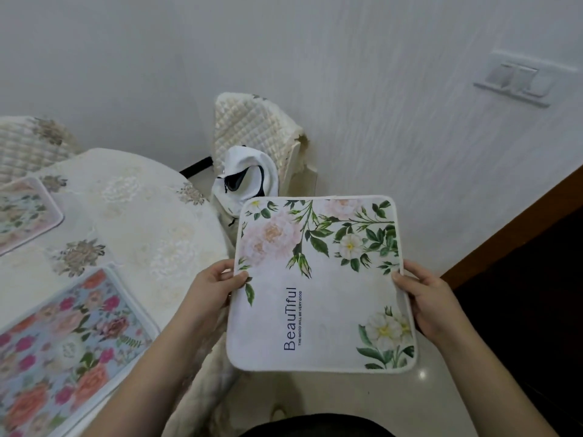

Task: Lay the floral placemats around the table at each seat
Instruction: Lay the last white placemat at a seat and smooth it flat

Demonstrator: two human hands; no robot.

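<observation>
I hold a white floral placemat with pale roses, green leaves and the word "Beautiful" flat in the air, to the right of the table and off its edge. My left hand grips its left edge and my right hand grips its right edge. Two other placemats lie on the table: a blue one with pink and orange roses at the near left, and a pale pink floral one at the far left, partly cut off by the frame.
The round table wears a cream embroidered cloth. A quilted chair stands against the wall behind the held mat, with a white bag on its seat. Another quilted chair back shows at far left. A dark wooden edge runs along the right.
</observation>
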